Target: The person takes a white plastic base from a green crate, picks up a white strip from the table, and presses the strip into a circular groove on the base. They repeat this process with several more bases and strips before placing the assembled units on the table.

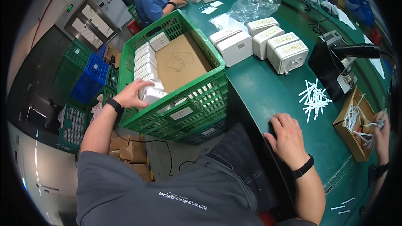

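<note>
My left hand (133,94) is inside the near left corner of a green plastic crate (205,87), its fingers and thumb around a white box-shaped device (153,95). That device ends a row of similar white devices (145,62) standing along the crate's left side. A brown cardboard sheet (183,58) covers the rest of the layer. My right hand (287,137) rests on the edge of the green table (261,94), fingers loosely bent and apart, holding nothing. Ahead of it stand several white devices (287,52) with yellow raised lettering on top.
White strips (315,99) lie piled right of my right hand. Another person's hand (380,136) is over a cardboard box (356,127) at the far right. A black stand (331,65) with cables and a clear plastic bag (255,6) occupy the table. A co-worker in blue (150,1) sits beyond the crate.
</note>
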### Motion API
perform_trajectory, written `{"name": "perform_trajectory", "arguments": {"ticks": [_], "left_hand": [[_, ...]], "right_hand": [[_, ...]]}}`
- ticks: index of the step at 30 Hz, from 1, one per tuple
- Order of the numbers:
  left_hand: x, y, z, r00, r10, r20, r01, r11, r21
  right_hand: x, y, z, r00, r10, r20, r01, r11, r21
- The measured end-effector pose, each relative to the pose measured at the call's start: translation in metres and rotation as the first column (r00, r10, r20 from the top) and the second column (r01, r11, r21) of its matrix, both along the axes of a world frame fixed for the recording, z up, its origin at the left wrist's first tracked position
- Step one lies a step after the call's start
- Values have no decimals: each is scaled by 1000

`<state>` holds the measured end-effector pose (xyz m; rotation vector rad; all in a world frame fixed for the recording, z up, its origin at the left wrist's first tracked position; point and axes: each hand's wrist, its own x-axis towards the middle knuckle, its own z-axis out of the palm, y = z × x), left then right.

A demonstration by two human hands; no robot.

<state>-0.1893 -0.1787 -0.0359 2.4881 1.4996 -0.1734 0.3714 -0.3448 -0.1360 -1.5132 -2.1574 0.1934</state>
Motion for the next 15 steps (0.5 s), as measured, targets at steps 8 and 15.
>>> {"name": "perform_trajectory", "arguments": {"ticks": [8,15], "left_hand": [[0,44,47,832,52,552,-202,955,216],[133,35,147,764,-155,626,-2,970,243]], "right_hand": [[-2,-2,6,997,-52,52,53,998,-19],[-23,10,14,985,-16,-173,-13,985,-171]]}}
